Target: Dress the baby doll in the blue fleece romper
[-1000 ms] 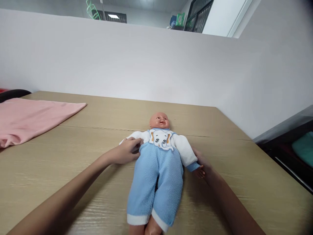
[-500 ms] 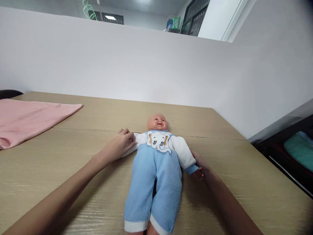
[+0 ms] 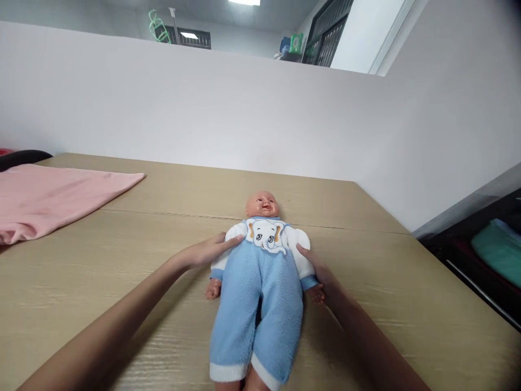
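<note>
A baby doll [image 3: 260,293] lies face up on the table, feet toward me. It wears a light blue fleece outfit with white sleeves and an elephant patch on the chest. My left hand [image 3: 211,251] is at the sleeve on the left of the view, thumb laid over it near the chest, other fingers mostly hidden behind the arm. On the opposite side my right hand [image 3: 319,269] holds the other sleeve, thumb on top and its remaining fingers out of sight. Both doll arms lie down along its sides.
A pink cloth [image 3: 61,198] is spread at the table's left. The wooden table [image 3: 163,315] meets a white wall [image 3: 203,108] at the back. Beyond its right edge lies a dark bin-like space with green fabric [image 3: 499,247]. A black curved object [image 3: 24,158] shows at far left.
The doll's arm on the left has come down from outstretched to its side, and my left hand now has its thumb over the sleeve. My right hand has moved inward, pressing the other arm closer.
</note>
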`<control>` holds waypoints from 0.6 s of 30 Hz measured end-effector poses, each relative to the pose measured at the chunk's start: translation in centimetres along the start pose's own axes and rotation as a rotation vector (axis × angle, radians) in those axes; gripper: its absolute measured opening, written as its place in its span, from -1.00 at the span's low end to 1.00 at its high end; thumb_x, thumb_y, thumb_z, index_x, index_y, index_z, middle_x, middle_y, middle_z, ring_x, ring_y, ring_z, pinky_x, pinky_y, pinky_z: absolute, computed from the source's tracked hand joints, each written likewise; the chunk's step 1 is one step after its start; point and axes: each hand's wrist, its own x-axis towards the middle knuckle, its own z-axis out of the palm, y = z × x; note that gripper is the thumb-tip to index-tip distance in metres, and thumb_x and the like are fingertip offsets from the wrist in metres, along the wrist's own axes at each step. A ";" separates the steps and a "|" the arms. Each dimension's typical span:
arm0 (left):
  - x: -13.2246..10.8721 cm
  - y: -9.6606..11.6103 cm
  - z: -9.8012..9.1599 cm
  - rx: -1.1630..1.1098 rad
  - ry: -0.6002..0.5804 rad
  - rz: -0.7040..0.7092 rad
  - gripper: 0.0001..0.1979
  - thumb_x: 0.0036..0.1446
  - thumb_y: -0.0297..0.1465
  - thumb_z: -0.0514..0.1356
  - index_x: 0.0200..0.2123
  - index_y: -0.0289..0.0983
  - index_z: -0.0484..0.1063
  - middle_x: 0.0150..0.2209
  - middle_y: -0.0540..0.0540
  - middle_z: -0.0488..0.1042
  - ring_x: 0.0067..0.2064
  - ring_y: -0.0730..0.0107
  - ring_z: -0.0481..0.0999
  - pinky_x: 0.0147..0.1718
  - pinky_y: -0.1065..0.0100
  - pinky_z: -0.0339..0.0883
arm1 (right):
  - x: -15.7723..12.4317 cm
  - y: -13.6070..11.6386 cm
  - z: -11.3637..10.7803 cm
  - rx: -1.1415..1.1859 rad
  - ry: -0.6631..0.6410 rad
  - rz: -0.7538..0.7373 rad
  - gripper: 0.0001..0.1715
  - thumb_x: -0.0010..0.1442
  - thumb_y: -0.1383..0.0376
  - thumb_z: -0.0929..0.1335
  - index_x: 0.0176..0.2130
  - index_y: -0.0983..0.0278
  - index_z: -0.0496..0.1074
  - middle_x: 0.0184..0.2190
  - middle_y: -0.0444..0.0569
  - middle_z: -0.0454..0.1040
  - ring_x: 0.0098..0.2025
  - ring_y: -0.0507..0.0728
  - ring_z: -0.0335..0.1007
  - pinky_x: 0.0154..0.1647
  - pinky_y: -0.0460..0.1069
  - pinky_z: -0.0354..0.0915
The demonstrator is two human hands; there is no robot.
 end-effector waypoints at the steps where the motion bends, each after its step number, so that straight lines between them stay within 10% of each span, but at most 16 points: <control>1: -0.2 0.1 0.4 -0.029 0.010 0.020 -0.41 0.26 0.10 0.33 0.20 -0.11 0.58 0.29 -0.12 0.60 0.30 -0.07 0.59 0.26 0.04 0.46 | -0.2 -0.2 0.3 -0.002 0.003 -0.016 -0.62 0.07 0.02 0.59 -0.27 0.24 0.63 -0.56 0.00 0.65 -0.51 0.19 0.59 -0.58 -0.05 0.44; 5: -1.4 0.8 1.8 -0.104 0.036 0.068 -0.35 0.23 0.13 0.34 0.23 -0.10 0.56 0.33 -0.15 0.55 0.35 -0.14 0.53 0.32 -0.06 0.44 | -1.3 -1.0 0.4 0.009 0.013 -0.131 -0.56 0.05 0.13 0.61 -0.09 0.24 0.64 -0.26 0.01 0.77 -0.31 0.18 0.69 -0.34 -0.09 0.58; 10: -5.0 2.9 4.2 -0.084 0.029 0.054 -0.23 0.35 0.14 0.21 0.41 -0.21 0.37 0.46 -0.21 0.39 0.46 -0.13 0.36 0.49 -0.06 0.16 | -4.8 -1.5 -0.5 0.069 -0.007 0.051 -0.52 0.09 0.01 0.59 -0.17 0.34 0.65 -0.48 -0.02 0.70 -0.65 0.09 0.48 -0.61 -0.08 0.46; 14: -10.2 3.9 7.5 -0.013 0.136 -0.015 -0.20 0.35 0.19 0.18 0.40 -0.24 0.37 0.38 -0.26 0.48 0.40 -0.21 0.42 0.46 -0.13 0.19 | -9.8 -2.2 -1.0 0.191 0.088 -0.003 -0.44 0.00 0.11 0.64 -0.06 0.34 0.65 -0.28 0.03 0.77 -0.36 0.23 0.72 -0.31 -0.01 0.65; 18: -16.7 2.9 10.8 -0.185 -0.071 0.025 -0.21 0.36 0.07 0.27 0.51 -0.09 0.22 0.52 -0.13 0.29 0.52 -0.11 0.26 0.52 -0.03 0.09 | -16.1 -2.2 -2.8 0.035 -0.019 -0.012 -0.46 0.15 0.00 0.58 -0.01 0.31 0.68 -0.30 0.11 0.76 -0.27 0.33 0.75 -0.24 0.08 0.68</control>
